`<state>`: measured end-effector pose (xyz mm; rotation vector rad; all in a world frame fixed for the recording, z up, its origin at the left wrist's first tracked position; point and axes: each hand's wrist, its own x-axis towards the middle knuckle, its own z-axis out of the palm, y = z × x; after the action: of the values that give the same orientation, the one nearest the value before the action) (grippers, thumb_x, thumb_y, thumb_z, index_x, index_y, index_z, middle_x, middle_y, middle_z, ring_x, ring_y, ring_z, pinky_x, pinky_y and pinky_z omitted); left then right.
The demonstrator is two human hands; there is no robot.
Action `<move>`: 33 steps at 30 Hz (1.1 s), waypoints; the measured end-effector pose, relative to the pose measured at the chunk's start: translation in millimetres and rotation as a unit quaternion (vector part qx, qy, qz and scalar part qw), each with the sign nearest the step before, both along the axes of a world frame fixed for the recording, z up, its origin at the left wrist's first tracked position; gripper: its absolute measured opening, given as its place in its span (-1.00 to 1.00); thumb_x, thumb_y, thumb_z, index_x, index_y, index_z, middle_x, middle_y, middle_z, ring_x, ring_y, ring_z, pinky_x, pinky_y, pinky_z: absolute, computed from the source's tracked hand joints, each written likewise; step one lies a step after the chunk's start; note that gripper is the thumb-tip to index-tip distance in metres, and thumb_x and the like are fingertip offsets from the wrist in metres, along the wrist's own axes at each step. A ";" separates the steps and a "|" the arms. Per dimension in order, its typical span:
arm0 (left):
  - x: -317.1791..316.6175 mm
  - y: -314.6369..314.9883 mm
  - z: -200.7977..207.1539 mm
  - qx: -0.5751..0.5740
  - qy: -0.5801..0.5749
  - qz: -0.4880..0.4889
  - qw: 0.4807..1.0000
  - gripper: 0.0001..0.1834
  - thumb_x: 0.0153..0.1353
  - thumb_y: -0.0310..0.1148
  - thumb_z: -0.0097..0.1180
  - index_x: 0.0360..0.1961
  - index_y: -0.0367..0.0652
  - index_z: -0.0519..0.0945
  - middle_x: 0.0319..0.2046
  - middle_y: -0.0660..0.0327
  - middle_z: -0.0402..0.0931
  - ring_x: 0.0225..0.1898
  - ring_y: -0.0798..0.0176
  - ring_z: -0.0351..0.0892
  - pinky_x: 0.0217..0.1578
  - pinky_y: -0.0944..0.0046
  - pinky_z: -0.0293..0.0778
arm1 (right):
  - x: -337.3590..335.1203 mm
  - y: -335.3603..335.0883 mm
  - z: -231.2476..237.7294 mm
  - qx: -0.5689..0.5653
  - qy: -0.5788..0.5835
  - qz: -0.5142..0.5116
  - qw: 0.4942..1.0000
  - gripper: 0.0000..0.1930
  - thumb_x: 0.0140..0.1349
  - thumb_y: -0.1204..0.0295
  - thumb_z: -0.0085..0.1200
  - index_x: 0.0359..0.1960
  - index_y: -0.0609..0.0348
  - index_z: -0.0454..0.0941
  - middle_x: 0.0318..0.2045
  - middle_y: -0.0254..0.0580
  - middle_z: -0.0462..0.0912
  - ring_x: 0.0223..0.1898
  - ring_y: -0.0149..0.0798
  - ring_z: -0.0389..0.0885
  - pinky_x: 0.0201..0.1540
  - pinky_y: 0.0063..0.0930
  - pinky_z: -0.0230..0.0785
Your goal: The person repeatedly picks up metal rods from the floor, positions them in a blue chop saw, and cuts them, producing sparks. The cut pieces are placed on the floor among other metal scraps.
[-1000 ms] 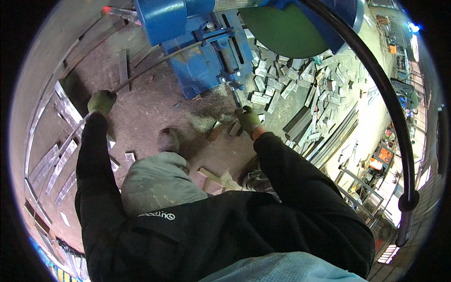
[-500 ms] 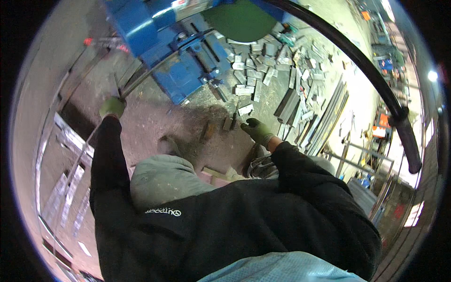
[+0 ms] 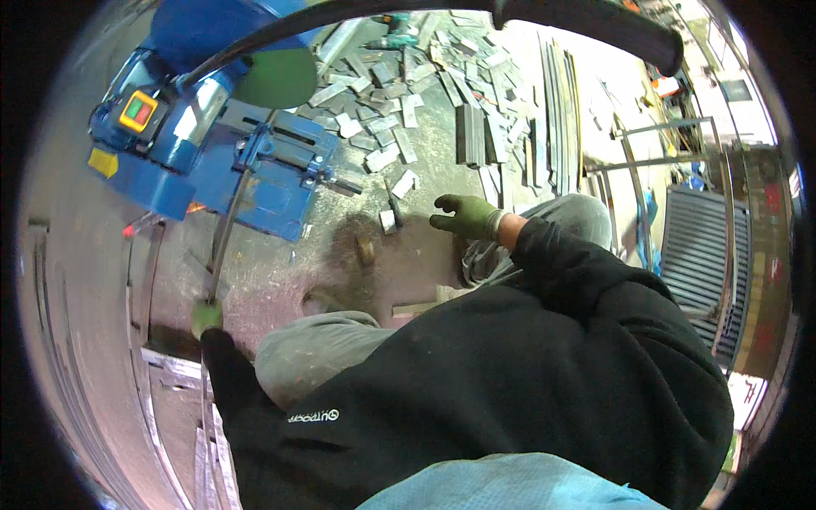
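Observation:
My left hand [image 3: 206, 318], in a green glove, is closed around a long thin metal bar [image 3: 223, 251]. That bar runs up into the clamp [image 3: 274, 146] on the base of a blue cut-off saw [image 3: 191, 174], below its green disc [image 3: 276, 78]. My right hand [image 3: 466, 216], gloved alike, hovers in front of my right knee with thumb and fingers apart and nothing in it. To its left, a small tool with a dark handle [image 3: 393, 197], perhaps a hammer, stands on the floor beside a light metal piece [image 3: 406, 184].
The saw's black lever [image 3: 586, 19] arches across the top. Many cut metal pieces [image 3: 382, 110] lie scattered beyond the saw, with long bars [image 3: 558, 119] to their right. A green power tool [image 3: 395, 34] is at the back. A metal frame [image 3: 633, 178] stands at right.
The view has swung, so the saw sits further left and lower. My left hand is lower in the picture, still around the bar. My right hand's thumb and fingers are spread wider.

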<state>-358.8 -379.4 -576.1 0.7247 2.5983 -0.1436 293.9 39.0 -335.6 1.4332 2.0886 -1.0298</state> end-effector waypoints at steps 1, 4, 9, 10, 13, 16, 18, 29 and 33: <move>-0.8 -14.1 2.2 -0.004 0.006 0.009 1.000 -0.30 0.49 0.31 0.33 0.18 -0.14 0.93 0.15 -0.24 0.92 0.22 -0.47 0.90 0.24 -0.41 0.79 | 8.3 -0.2 -2.6 -0.010 -0.003 0.010 1.000 -0.05 0.59 -0.26 0.41 0.69 0.31 0.60 0.55 0.30 0.78 0.58 0.20 0.77 0.63 -0.04 0.60; -3.9 -34.0 1.2 -0.015 -0.009 0.027 0.999 -0.31 0.51 0.31 0.29 0.21 -0.08 0.95 0.15 -0.21 0.92 0.22 -0.50 0.90 0.26 -0.42 0.79 | 32.2 -0.2 -18.5 -0.040 -0.059 0.045 0.996 -0.03 0.59 -0.38 0.28 0.69 0.20 0.63 0.54 0.31 0.78 0.54 0.32 0.77 0.62 0.11 0.56; -3.7 -17.6 -6.2 -0.028 -0.015 0.038 0.999 -0.38 0.53 0.26 0.24 0.15 -0.01 0.99 0.13 -0.19 0.93 0.21 -0.44 0.92 0.26 -0.43 0.79 | 46.8 -0.4 -43.6 -0.006 -0.068 0.159 0.985 -0.08 0.54 -0.40 0.31 0.60 0.12 0.75 0.39 0.30 0.83 0.46 0.38 0.74 0.60 0.13 0.54; -3.1 -12.3 -6.3 -0.036 -0.017 0.038 0.998 -0.37 0.53 0.27 0.24 0.15 -0.01 0.99 0.13 -0.19 0.93 0.22 -0.43 0.92 0.26 -0.43 0.79 | 46.9 -0.4 -43.6 -0.018 -0.058 0.162 0.985 -0.10 0.54 -0.36 0.33 0.56 0.17 0.77 0.34 0.29 0.84 0.46 0.36 0.73 0.59 0.11 0.55; 0.8 0.7 -3.0 -0.054 -0.014 0.032 0.998 -0.36 0.52 0.29 0.23 0.16 -0.01 0.99 0.14 -0.18 0.93 0.23 -0.43 0.91 0.28 -0.43 0.78 | 41.9 -1.3 -36.6 -0.035 -0.045 0.149 0.987 -0.14 0.54 -0.30 0.36 0.50 0.25 0.82 0.27 0.28 0.85 0.46 0.33 0.70 0.57 0.06 0.57; 1.6 16.8 -0.3 -0.064 -0.006 0.021 0.998 -0.34 0.51 0.30 0.24 0.16 0.00 0.99 0.15 -0.17 0.93 0.25 -0.43 0.91 0.30 -0.43 0.78 | 33.8 -2.7 -31.1 -0.021 -0.067 0.122 0.990 -0.16 0.54 -0.32 0.35 0.50 0.18 0.83 0.29 0.24 0.87 0.43 0.31 0.71 0.55 0.06 0.57; 1.8 27.7 -1.0 -0.057 -0.008 0.014 0.998 -0.34 0.50 0.30 0.24 0.17 0.00 0.99 0.15 -0.18 0.93 0.25 -0.44 0.90 0.30 -0.43 0.77 | 31.8 -4.0 -32.4 -0.010 -0.082 0.148 0.985 -0.19 0.55 -0.32 0.33 0.50 0.11 0.84 0.31 0.17 0.89 0.40 0.28 0.71 0.56 0.05 0.55; 0.1 74.2 -28.3 -0.020 -0.006 0.003 1.000 -0.40 0.43 0.24 0.31 0.10 -0.02 0.99 0.08 -0.20 0.93 0.18 -0.45 0.92 0.19 -0.40 0.80 | 42.3 -5.5 -72.2 -0.004 -0.078 0.165 0.983 -0.31 0.61 -0.31 0.22 0.48 -0.13 0.86 0.30 -0.08 0.94 0.38 0.22 0.72 0.55 0.05 0.48; 1.0 82.3 -25.7 0.009 -0.017 0.009 1.000 -0.40 0.41 0.24 0.33 0.07 -0.02 1.00 0.05 -0.17 0.94 0.14 -0.42 0.94 0.15 -0.39 0.81 | 45.5 -4.1 -75.3 0.001 -0.086 0.199 0.976 -0.33 0.63 -0.31 0.19 0.48 -0.19 0.86 0.34 -0.13 0.93 0.36 0.21 0.76 0.55 0.03 0.47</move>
<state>-357.8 -297.1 -601.8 0.7037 2.5763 -0.1015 339.4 34.9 -410.8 1.0011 2.1279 -0.7184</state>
